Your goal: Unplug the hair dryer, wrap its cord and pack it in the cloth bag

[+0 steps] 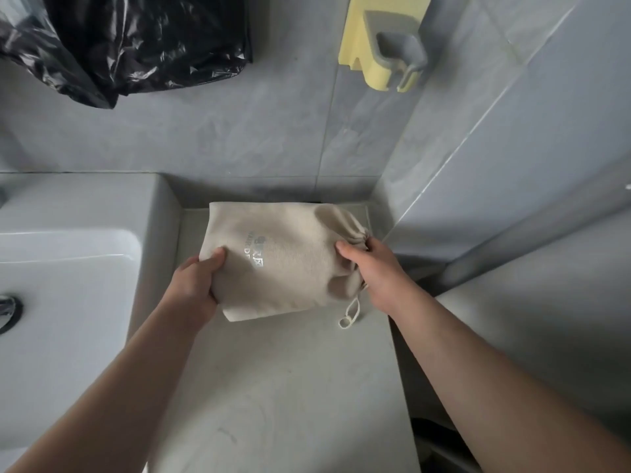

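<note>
fingers of the left hand (196, 279) are gripping the closed end of a bulging beige cloth drawstring bag (280, 257). the right hand (372, 268) is clutching its cinched mouth. the bag is lying on the pale grey countertop (283, 387), beside the white ceramic sink (71, 268).

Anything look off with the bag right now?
Nothing spilled or damaged. The cloth bag lies full on the counter, gripped by the left hand and right hand; only its drawstring loop trails loose.

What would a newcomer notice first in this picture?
The beige cloth bag bulges in the middle of the view, at the grey counter beside the white sink. The left hand grips its closed end, the right hand its gathered drawstring mouth. A black plastic bag shows at top left.
</note>
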`<state>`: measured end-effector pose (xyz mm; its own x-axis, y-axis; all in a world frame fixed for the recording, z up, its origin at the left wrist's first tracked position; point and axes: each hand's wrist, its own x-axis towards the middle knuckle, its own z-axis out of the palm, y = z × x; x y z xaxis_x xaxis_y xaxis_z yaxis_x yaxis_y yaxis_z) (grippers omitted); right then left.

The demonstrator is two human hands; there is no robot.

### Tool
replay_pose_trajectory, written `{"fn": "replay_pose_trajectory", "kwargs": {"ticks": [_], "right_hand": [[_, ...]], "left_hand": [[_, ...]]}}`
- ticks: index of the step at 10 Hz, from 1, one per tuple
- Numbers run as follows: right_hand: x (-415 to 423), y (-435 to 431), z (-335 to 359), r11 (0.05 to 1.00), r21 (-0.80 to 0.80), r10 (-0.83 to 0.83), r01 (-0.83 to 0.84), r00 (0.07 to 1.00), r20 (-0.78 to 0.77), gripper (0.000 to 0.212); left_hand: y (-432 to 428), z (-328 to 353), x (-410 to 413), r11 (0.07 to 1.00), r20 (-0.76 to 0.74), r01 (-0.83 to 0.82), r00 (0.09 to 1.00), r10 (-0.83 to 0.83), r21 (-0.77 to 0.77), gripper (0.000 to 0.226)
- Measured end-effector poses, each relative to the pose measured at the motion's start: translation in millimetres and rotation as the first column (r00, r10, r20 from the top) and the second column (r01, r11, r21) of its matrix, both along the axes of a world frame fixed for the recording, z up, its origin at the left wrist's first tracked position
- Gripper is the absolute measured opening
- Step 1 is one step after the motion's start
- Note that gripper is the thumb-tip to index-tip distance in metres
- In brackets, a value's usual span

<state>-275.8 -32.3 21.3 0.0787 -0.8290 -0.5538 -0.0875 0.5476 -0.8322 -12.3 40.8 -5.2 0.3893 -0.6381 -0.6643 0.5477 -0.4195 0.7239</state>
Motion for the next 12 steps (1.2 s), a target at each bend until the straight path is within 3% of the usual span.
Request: {"fn": "replay_pose_trajectory", "kwargs": {"ticks": [2, 4, 5, 7, 8, 10, 11, 12], "right_hand": [[23, -47, -18, 0.998, -0.024, 0.055, -0.056, 0.998, -0.027, 0.03], [40, -72, -40, 0.998, -0.029, 0.06, -0.061, 0.997, -0.057, 0.03], [44, -73, -49, 0.998, -0.003, 0.067, -0.067, 0.997, -0.049, 0.025], [46, -74, -54, 0.997, 0.003, 0.083, -0.083, 0.992, -0.093, 0.036], [47, -73, -50, 0.994, -0.004, 0.109, -0.111, 0.983, -0.147, 0.035], [49, -63, -44, 0.985, -0.034, 0.152, -0.17, 0.942, -0.3, 0.055], [46, -58, -38, 0.966, -0.03, 0.217, -0.257, 0.869, -0.446, 0.056], [40, -55, -21, 0.903, -0.034, 0.307, -0.428, 0.699, -0.646, 0.053]], "left_hand": [[-39, -16, 17, 0.998, -0.017, 0.0, 1.0, 0.001, 0.058, 0.026], [-64, -29, 28, 0.994, 0.019, 0.009, 1.0, -0.011, 0.105, 0.037], [-67, -36, 32, 0.991, 0.049, 0.03, 0.998, -0.037, 0.129, 0.039], [-71, -39, 43, 0.987, 0.204, 0.098, 0.971, -0.122, 0.124, 0.04], [-70, -33, 46, 0.964, 0.448, 0.17, 0.859, -0.247, 0.204, 0.055], [-63, -30, 48, 0.9, 0.666, 0.251, 0.607, -0.434, 0.357, 0.06], [-58, -21, 52, 0.851, 0.707, 0.341, 0.475, -0.524, 0.401, 0.051], [-56, -13, 54, 0.825, 0.723, 0.373, 0.41, -0.556, 0.424, 0.046]]}}
